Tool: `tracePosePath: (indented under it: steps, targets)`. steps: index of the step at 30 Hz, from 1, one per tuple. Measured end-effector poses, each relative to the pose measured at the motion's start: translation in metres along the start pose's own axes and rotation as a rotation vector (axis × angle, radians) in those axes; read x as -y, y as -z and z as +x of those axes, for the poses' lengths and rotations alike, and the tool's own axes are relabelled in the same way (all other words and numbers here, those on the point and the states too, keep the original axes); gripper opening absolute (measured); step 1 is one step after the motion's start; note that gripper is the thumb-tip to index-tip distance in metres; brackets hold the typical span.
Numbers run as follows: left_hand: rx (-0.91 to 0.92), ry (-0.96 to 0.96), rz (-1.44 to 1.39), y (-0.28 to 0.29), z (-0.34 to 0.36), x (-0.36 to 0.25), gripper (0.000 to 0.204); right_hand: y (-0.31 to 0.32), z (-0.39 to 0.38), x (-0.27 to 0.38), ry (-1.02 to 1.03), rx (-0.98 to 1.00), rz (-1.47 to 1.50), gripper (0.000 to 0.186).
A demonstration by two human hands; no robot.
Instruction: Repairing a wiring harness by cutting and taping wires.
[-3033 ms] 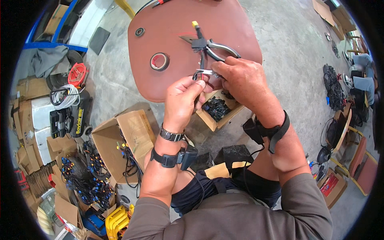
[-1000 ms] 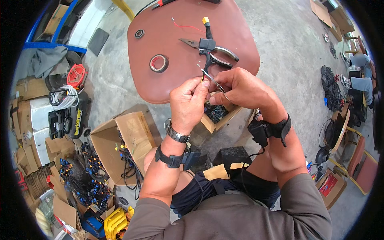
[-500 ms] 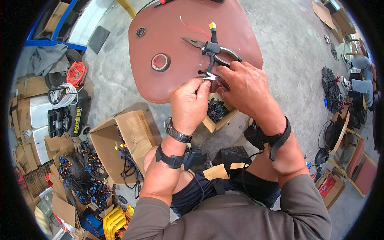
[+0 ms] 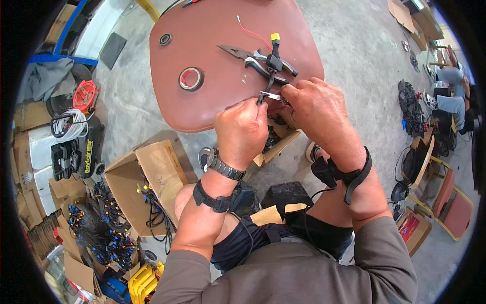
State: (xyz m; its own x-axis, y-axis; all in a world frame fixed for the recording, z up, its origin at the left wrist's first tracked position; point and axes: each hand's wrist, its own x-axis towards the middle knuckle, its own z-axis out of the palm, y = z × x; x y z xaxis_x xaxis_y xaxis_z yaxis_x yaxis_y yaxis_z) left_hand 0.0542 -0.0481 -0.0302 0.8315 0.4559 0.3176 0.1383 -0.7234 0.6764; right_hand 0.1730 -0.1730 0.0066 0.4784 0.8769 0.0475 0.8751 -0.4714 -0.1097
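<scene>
My left hand (image 4: 242, 126) is closed, pinching the end of a black cable (image 4: 270, 85) over the near edge of a brown-red padded seat (image 4: 223, 109). Small silver-bladed scissors (image 4: 272, 96) are gripped in my right hand (image 4: 319, 104), their blades against the cable just beyond my left fingertips. The cable runs away from me to a small black block (image 4: 274, 63) and a yellow connector (image 4: 275, 37). Beneath the block lie pliers (image 4: 248, 57) with black and grey handles. A thin red wire (image 4: 252, 31) curves behind them.
A tape roll (image 4: 191, 79) and a smaller black roll (image 4: 165, 39) lie on the seat. Below its near edge stands a carton (image 4: 276, 149) with black parts. An open cardboard box (image 4: 124, 190) with cables is at my left, beside a cable heap (image 4: 101, 228). A chair (image 4: 448, 197) stands far right.
The scissor blades, spread apart before, now look closed together at the cable. The pliers' handles show wider apart. The whole view has shifted slightly, moving the seat leftward.
</scene>
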Motion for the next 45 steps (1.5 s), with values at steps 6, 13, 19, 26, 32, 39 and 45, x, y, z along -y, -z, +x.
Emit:
tracePosePath:
  steps: [6,13,19,26,32,39,45]
  targets:
    - [0.015,-0.006,0.026,0.002,0.001,0.002,0.01,0.0,0.003,-0.003,0.041,0.015,-0.008,0.005]
    - [-0.004,-0.023,0.024,0.0,0.003,0.003,0.01,0.004,0.005,-0.005,-0.012,0.109,0.038,0.005]
    - [-0.112,-0.042,-0.099,0.003,0.004,0.007,0.007,0.008,0.012,-0.013,-0.121,0.268,0.641,0.025]
    - [-0.125,0.0,-0.154,0.005,0.005,0.008,0.008,-0.008,0.015,-0.019,-0.075,0.39,1.149,0.031]
    - [-0.102,0.007,-0.105,0.01,0.007,0.01,0.007,0.008,0.017,-0.003,-0.137,0.312,0.722,0.026]
    - [-0.048,0.004,-0.006,0.01,0.007,0.013,0.011,-0.001,0.015,0.001,-0.028,0.053,0.306,0.023]
    - [-0.045,-0.019,0.041,0.007,0.007,0.015,0.007,-0.003,0.012,0.005,0.002,-0.014,0.144,0.018]
